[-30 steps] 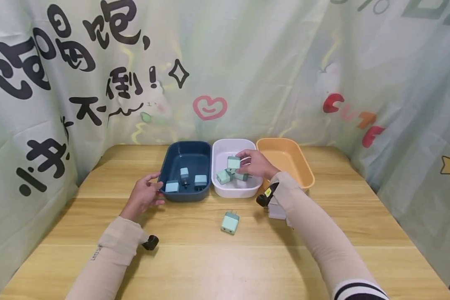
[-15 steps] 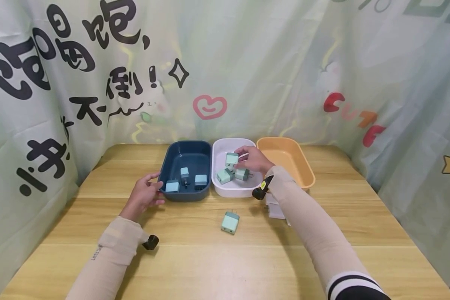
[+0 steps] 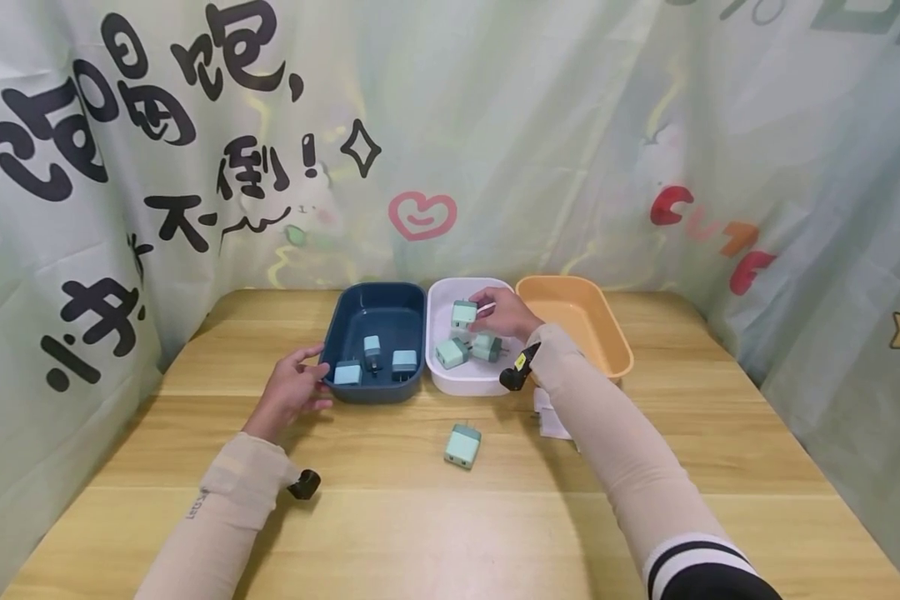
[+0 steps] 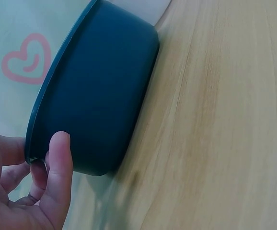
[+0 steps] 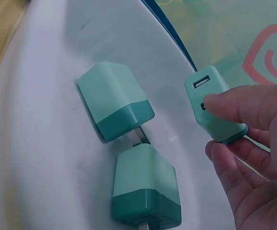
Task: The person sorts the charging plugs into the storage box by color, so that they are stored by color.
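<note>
My left hand (image 3: 291,390) grips the left rim of a dark blue bin (image 3: 378,302), thumb inside and fingers under the edge, as the left wrist view also shows. Several light blue plug chargers, one of them a charger (image 3: 404,361) at the right, lie in that bin. Over the white bin (image 3: 471,387) my right hand (image 3: 506,313) pinches a mint green USB charger (image 5: 210,91), its ports toward the thumb. Below it, two more green chargers lie on the bin floor, a left charger (image 3: 452,352) and a right charger (image 3: 487,347).
A yellow bin (image 3: 570,310) stands at the right of the row. One green charger (image 3: 462,446) lies on the wooden table (image 3: 390,533) in front of the bins. White chargers (image 3: 551,419) are partly hidden by my right forearm. A printed curtain (image 3: 525,150) hangs behind.
My right hand has shifted slightly back and left inside the white bin with the green charger, showing more of the right charger below. My left hand keeps its grip on the blue bin.
</note>
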`<state>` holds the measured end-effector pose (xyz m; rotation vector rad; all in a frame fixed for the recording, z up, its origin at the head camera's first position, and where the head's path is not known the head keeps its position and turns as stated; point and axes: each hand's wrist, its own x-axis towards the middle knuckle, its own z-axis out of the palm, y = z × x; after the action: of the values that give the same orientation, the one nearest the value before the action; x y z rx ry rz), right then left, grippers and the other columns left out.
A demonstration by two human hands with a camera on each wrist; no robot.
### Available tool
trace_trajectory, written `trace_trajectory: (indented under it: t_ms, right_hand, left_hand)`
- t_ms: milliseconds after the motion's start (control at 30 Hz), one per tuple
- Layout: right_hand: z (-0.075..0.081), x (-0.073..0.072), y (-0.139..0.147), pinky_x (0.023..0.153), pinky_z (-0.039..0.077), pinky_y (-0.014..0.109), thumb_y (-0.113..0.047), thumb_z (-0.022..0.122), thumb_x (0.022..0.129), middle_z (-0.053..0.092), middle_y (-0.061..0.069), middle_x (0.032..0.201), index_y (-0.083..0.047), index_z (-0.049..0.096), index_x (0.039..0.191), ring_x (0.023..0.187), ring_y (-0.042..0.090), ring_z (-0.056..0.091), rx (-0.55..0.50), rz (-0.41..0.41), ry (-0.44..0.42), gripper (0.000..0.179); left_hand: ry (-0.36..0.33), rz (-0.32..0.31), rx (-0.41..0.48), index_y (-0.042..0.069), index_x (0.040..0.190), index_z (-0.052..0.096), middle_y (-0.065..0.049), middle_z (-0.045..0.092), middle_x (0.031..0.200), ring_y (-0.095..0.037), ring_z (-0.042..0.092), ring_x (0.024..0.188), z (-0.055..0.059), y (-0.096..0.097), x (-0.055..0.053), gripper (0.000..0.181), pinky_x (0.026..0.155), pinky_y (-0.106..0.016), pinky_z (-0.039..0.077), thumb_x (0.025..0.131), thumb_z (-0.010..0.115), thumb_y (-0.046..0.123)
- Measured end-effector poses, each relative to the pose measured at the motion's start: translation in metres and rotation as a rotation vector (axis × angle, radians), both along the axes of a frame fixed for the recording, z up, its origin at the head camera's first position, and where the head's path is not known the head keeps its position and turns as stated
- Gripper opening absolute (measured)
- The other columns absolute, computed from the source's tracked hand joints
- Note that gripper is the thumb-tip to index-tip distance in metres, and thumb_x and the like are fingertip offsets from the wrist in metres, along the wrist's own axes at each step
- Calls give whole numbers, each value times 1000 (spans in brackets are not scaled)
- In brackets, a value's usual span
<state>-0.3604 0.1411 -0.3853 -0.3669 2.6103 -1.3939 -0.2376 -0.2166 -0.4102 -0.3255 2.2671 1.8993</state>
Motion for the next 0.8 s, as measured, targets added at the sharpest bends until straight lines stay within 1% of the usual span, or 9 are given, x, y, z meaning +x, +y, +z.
trace_trajectory:
  t_ms: [100,233,400,600,800]
  right_hand:
    - [-2,-1,1,89,52,34,-1,79,76,60,17,117,3,58,122,103,29,62,-24,1,-4,51]
    - [-3,0,2,93,51,36,-2,77,79,59,20,123,5,56,126,109,31,60,-61,3,-8,52]
    - [1,5,6,97,48,39,-4,76,81,57,21,126,5,54,128,113,32,58,-47,5,0,52]
    - [5,17,12,100,46,41,-6,75,84,56,23,127,6,53,129,113,32,58,-15,58,46,52]
    - [5,40,17,99,47,41,-4,74,84,55,24,127,3,54,127,114,31,58,-40,100,64,48]
  left_hand:
    - [-5,3,-10,18,152,33,-18,42,114,-24,54,81,-1,0,1,51,67,-36,60,103,46,13]
    - [0,2,-13,17,152,33,-18,42,114,-23,54,81,0,1,2,51,66,-36,60,103,46,13]
    - [4,-1,-11,16,152,32,-19,42,116,-23,54,82,1,1,2,51,66,-36,60,104,45,13]
    - [8,7,-20,17,152,33,-19,42,116,-24,54,82,1,0,3,51,66,-36,60,104,45,14]
    - [16,-3,-11,16,153,32,-18,42,113,-23,53,81,-1,1,2,51,65,-36,60,103,46,12]
